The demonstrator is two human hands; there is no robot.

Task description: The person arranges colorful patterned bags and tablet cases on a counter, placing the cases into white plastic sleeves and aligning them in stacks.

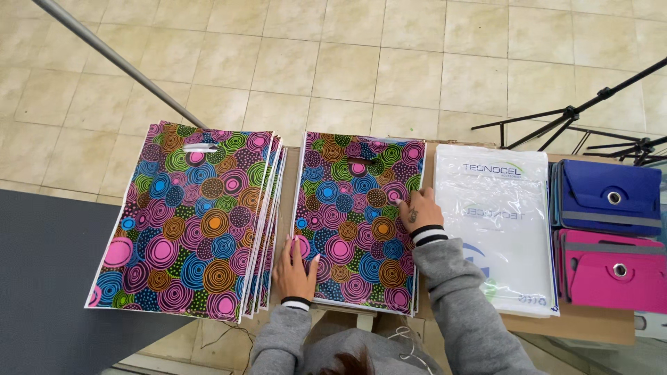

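— Left hand (295,267): flat, fingers spread, palm down on the lower left corner of the middle stack of circle-patterned bags (358,222). Nothing pinched.

— Right hand (419,208)?

— Flat too, fingers loosely together, resting on the right edge of the same stack, about halfway up. No grasp visible, only pressure from above.

— Lie of the stack?

— Directly under both hands, on the cardboard-topped table (590,325). Long axis running away from the body, cut-out handle at the far end. Left hand at the near end, right hand farther up and across.

— Around it?

— Just beside on the left, a second, fanned pile of patterned bags (187,222), overhanging the table edge, closer to the left hand. Just beside on the right, touching or nearly so, a clear plastic bag with white backing (497,229), closer to the right hand. Beyond that, blue tablet cases (608,198) above pink tablet cases (611,271). Tiled floor (347,62) behind, dark tripod legs (577,114) at upper right.
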